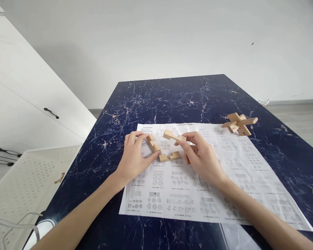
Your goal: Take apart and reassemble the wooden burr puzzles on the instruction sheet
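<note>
My left hand (134, 155) pinches a notched wooden puzzle bar (153, 142) between thumb and fingers, just above the printed instruction sheet (211, 189). My right hand (199, 155) grips another notched wooden bar (174, 136), lifted and tilted above the sheet. A third notched wooden piece (169, 156) lies on the paper between both hands, close to the bar in my left hand. An assembled wooden cross puzzle (239, 124) rests at the far right corner of the sheet, away from both hands.
The sheet lies on a dark blue marble-patterned table (172, 100). A white perforated basket (23, 180) with a small wooden bit (59, 178) stands to the left below table level. White cabinets (23, 104) with black handles line the left side.
</note>
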Motion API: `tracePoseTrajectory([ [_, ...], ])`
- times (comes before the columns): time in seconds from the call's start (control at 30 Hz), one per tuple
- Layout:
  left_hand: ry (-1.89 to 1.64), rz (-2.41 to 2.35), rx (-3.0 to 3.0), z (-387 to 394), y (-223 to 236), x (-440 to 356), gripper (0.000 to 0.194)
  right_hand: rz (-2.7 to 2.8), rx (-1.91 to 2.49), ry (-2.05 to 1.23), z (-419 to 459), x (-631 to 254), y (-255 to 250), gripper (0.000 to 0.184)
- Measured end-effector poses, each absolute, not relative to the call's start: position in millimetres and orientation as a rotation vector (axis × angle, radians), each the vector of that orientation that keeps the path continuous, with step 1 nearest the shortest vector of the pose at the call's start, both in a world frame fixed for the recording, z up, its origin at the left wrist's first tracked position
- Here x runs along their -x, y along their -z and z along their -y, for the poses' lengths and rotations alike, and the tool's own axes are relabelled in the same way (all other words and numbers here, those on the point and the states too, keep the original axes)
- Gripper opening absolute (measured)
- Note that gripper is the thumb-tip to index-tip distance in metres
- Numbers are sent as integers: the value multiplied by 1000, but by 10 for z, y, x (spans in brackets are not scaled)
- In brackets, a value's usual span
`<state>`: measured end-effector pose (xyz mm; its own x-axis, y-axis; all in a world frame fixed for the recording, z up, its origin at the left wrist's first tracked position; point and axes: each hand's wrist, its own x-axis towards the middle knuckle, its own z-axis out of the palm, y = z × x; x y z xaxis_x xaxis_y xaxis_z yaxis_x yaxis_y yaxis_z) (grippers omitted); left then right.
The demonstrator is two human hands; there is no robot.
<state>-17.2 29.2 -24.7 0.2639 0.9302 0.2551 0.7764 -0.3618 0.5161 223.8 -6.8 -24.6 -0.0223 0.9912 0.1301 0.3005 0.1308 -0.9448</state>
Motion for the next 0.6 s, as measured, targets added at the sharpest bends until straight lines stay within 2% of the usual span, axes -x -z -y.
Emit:
tracePoseTrajectory([
  [0.23,-692,-1553,-2274,-291,282,176,54,1417,1217,-1329,60,-2218,253,37],
  [0.5,-709,-1499,-2260,-265,235,158,73,1366,1159,-1368,45,-2210,226,35],
  [0.57,-873,-1440,-2305,-235,171,131,61,1348,1113,-1357,43,-2214,202,34],
  [0.6,-981,-1402,-2320,-217,134,116,49,1340,1080,-1352,42,-2218,190,33],
])
